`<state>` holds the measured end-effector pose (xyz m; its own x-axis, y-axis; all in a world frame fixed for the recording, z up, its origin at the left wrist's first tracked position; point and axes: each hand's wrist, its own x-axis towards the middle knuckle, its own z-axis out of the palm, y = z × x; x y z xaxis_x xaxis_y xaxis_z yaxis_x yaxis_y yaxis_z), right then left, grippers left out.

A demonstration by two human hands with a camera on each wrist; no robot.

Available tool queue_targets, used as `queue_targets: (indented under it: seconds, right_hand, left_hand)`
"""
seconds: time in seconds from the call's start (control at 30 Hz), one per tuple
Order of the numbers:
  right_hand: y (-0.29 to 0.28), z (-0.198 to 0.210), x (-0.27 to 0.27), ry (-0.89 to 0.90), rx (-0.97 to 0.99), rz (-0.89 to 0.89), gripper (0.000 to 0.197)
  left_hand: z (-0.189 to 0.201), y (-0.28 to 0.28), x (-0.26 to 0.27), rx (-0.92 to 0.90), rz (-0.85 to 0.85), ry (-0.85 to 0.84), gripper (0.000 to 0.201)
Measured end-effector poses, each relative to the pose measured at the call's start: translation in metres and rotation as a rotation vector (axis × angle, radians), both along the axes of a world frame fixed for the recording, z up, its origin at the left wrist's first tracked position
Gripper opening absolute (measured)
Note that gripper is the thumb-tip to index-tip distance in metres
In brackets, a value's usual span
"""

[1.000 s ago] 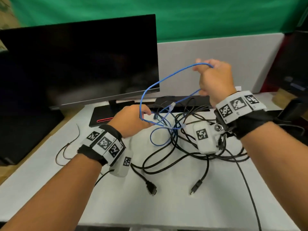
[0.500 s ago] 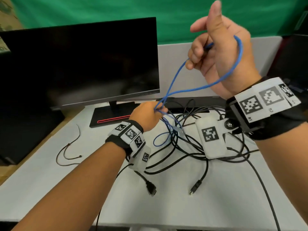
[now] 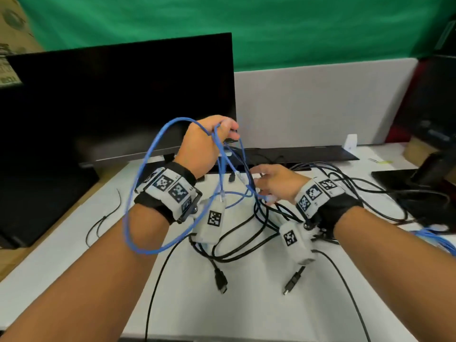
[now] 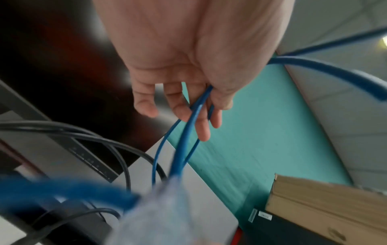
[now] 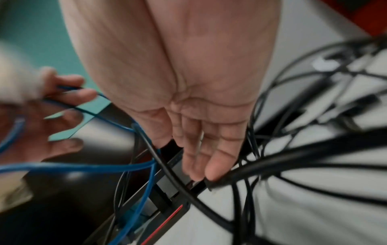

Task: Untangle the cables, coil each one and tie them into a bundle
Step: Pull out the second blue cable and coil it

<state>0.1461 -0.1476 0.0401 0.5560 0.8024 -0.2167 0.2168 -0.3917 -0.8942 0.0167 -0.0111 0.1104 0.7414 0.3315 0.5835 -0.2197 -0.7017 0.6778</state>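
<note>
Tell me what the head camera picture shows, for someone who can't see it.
A left hand holds up a loop of blue cable, while the right hand reaches into tangled black cables on a white table. A dark monitor stands behind.

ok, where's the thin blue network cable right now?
Head view: the thin blue network cable hangs in loops from the raised left hand, left of centre, above the tangled black cables on the white table.

My left hand (image 3: 202,146) has risen off the table and now grips the blue cable (image 3: 138,191), whose loop has slid down around that forearm, while my right hand (image 3: 274,183) has let go and dropped, fingers loose, to the black cables (image 3: 246,245).
</note>
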Motion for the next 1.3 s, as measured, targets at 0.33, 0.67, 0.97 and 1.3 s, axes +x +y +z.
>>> queue_targets:
  seconds: [0.33, 0.67, 0.97, 1.3]
  right_hand:
    - [0.005, -0.002, 0.004, 0.394, 0.211, -0.146, 0.022]
    - [0.002, 0.002, 0.018, 0.366, 0.395, -0.158, 0.012]
    - [0.001, 0.06, 0.031, -0.027, 0.453, -0.625, 0.013]
    - [-0.028, 0.124, 0.009, 0.067, 0.848, -0.58, 0.014]
  left_hand:
    - [-0.009, 0.012, -0.018, -0.086, 0.01, 0.083, 0.009]
    - [-0.024, 0.036, -0.037, 0.107, -0.091, 0.436, 0.072]
    - [-0.04, 0.037, -0.03, 0.247, 0.018, 0.686, 0.092]
    - [-0.031, 0.003, 0.0, 0.059, -0.114, 0.592, 0.04]
